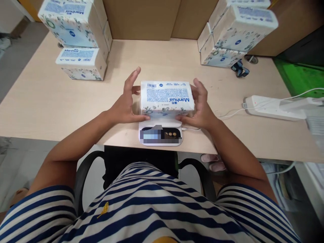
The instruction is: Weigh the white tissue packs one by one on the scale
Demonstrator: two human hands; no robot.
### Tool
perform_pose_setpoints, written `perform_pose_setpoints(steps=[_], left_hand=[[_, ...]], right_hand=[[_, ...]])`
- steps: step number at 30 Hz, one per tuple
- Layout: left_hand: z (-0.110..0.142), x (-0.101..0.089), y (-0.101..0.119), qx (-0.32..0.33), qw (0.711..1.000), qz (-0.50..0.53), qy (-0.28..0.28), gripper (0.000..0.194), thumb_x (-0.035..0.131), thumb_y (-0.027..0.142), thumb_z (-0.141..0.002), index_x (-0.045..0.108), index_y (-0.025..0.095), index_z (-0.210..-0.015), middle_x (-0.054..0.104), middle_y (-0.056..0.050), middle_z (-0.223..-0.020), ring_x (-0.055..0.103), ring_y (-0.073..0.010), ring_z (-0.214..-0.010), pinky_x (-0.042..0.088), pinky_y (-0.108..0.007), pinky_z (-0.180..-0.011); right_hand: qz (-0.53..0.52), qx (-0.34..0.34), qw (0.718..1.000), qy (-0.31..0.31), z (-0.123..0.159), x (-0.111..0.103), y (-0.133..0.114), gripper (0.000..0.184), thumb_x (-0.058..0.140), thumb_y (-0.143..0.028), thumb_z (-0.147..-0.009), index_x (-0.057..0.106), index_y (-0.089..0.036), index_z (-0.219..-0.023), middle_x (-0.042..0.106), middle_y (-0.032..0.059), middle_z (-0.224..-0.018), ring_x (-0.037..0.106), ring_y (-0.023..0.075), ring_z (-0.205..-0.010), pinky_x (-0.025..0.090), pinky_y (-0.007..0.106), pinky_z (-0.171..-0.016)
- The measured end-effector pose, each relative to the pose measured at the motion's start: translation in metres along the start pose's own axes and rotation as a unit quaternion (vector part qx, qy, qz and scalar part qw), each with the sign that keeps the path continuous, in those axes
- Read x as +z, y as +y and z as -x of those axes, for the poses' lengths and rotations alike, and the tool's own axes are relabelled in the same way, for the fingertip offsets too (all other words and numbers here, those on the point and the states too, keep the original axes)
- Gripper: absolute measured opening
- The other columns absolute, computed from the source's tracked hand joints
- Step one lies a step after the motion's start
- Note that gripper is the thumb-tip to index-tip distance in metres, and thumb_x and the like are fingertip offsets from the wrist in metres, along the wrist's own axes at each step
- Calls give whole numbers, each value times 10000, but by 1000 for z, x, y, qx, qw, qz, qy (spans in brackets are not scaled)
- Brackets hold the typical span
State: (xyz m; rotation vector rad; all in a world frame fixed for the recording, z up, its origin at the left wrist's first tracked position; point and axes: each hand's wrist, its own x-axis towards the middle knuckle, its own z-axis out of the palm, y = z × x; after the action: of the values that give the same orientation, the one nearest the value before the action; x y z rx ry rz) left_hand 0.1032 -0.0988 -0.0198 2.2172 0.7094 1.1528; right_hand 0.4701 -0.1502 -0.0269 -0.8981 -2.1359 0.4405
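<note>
The pale wooden table spreads across the frame, with brown panels standing behind it at the top. In the upper left is a left stack of wrapped packs, printed with leaves and blue letters; in the upper right is a right stack of similar packs. A white power strip lies at the right side.

At the centre of the frame is one single pack, its lettering upside down to the view. It sits at the rear part of a white device, which looks like a scale; whether its full weight rests there, I cannot tell. To do this step well, I judge that the pack should be level and centred, and that no finger should press on it or on the device.

The left hand and the right hand are half open and curved around the two ends of the pack, with fingers raised towards the far side and thumbs near its lower front edge. Whether they grip it firmly or only touch it lightly, I cannot tell.
</note>
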Motion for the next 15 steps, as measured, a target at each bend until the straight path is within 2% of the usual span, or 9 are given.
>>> perform_pose_setpoints(steps=[3,5,7,9,12,15], left_hand=[[4,3,11,7,999,17,39,1276,771,965,-759,271,374,-1773,303,-115,-1865,406,-497,-1669,527,-680,-1247],[5,1,19,63,997,5,52,1312,834,914,-742,231,397,-1787,306,-120,-1861,410,-503,-1664,573,-659,-1199],[5,-4,27,129,991,-27,35,1359,907,801,-754,133,422,-1806,271,-133,-1872,405,-496,-1666,632,-620,-1130],[5,-12,36,171,983,-64,24,1340,908,686,-816,58,412,-1815,241,-158,-1876,384,-481,-1679,655,-607,-1106],[5,-21,49,206,974,-88,33,1301,869,668,-858,20,398,-1806,267,-186,-1854,373,-470,-1686,648,-628,-1126],[5,-26,53,241,961,-93,96,1215,831,716,-873,81,425,-1783,327,-172,-1819,386,-463,-1679,630,-624,-1145]], right_hand=[[-3,-9,1000,23,3,4,-2,1311,834,-851,-807,81,-443,-1800,353,105,-1797,503,424,-1610,499,663,-1299],[3,-25,999,31,3,3,-10,1246,859,-796,-824,164,-435,-1793,408,112,-1748,551,414,-1566,530,632,-1283],[20,-29,999,22,2,1,-21,1154,880,-718,-853,250,-432,-1776,487,119,-1678,589,402,-1530,549,603,-1271],[37,-2,999,16,1,0,-32,1077,898,-647,-867,324,-423,-1751,538,126,-1636,606,403,-1516,555,604,-1260],[30,42,999,-10,-4,1,-43,1101,877,-645,-885,269,-411,-1773,516,154,-1689,610,412,-1518,558,629,-1241],[21,46,998,-30,-26,4,-54,1098,878,-648,-874,300,-379,-1767,518,168,-1694,599,414,-1535,544,627,-1255]])
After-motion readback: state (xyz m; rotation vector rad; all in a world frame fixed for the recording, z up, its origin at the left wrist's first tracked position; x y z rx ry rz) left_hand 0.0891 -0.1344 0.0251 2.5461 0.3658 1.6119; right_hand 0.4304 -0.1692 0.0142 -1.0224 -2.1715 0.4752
